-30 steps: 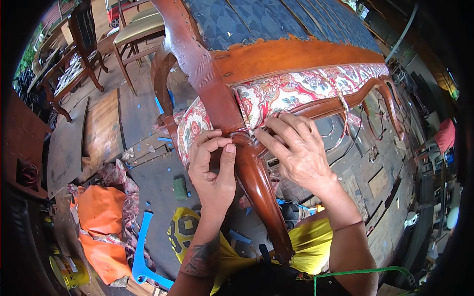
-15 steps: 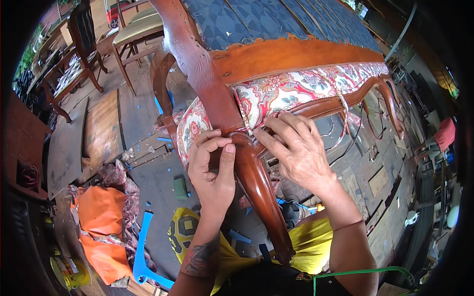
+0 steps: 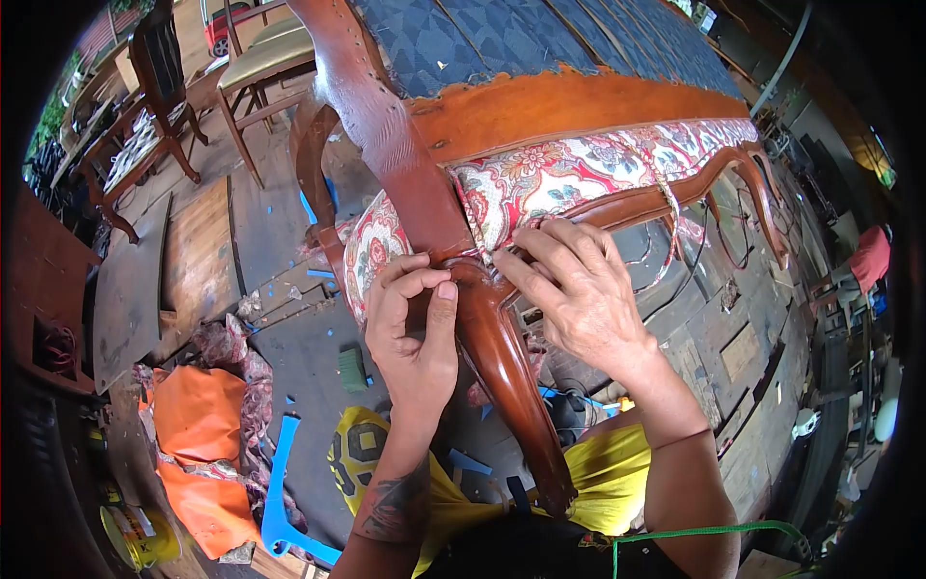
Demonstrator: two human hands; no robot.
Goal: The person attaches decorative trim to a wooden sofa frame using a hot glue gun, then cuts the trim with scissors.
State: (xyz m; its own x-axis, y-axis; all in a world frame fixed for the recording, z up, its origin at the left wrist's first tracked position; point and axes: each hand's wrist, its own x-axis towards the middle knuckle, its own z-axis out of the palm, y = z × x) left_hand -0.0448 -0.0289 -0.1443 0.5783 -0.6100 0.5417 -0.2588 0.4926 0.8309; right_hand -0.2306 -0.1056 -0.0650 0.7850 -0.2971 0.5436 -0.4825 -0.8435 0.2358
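A carved wooden sofa point(image 3: 511, 372) stands in front of me, with its polished leg between my forearms. Red-and-white floral fabric point(image 3: 550, 179) covers its seat, and blue patterned cloth point(image 3: 482, 48) lies above the bare wood rail. My right hand point(image 3: 579, 289) pinches a braided trim cord point(image 3: 479, 232) where fabric, post and leg meet. Its fingertips press into that corner. On the other side of the joint is my left hand point(image 3: 417, 323), its thumb and fingers drawn together against the wood. Anything between those fingertips is too small to make out. A loose length of cord hangs over the seat rail.
Orange material point(image 3: 198, 415) lies bundled on the floor at the left, beside a blue strip point(image 3: 278, 492) and a yellow bucket point(image 3: 140, 536). Wooden chairs point(image 3: 275, 58) stand at the back left. A green cord point(image 3: 709, 531) crosses near my right arm.
Both hands stay at the same corner of the sofa, with only a very slight shift of the right fingers. The camera view has moved a little.
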